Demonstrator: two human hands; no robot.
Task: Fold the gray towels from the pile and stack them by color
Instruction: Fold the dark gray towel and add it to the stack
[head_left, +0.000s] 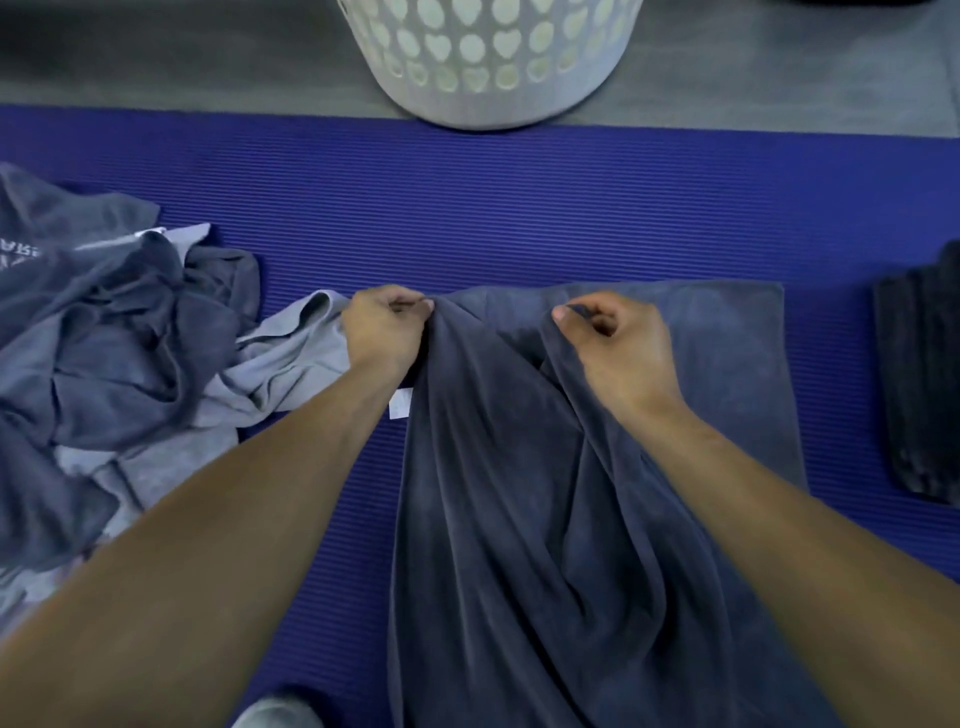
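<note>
Ribbed blue matting (467, 208) covered the floor where the person worked, running from the near edge of the view up to a strip of gray flooring. Nearest the camera, a dark gray towel (519, 519) hung in long loose folds between the two forearms, its lower part dropping out of sight at the bottom of the view. A small white tag (400, 404) showed at its left edge, just beside the left wrist. Farther up, the left hand (387, 327) pinched the towel's top edge between thumb and curled fingers, and the right hand (613, 343) did the same, thumb pressed over a bunched corner; the cloth sagged in a shallow dip between the two grips. Under and behind the right hand lay a folded gray towel (727, 353), flat on the matting, with the held towel draped across its left part. To the left sat a rumpled pile of towels (119, 353) in light and dark gray, its nearest light fold touching the left hand. At the right edge rested a folded black towel (919, 379), well apart from the hands. Farthest off, a white laundry basket (488, 57) with round holes stood on the gray floor.
</note>
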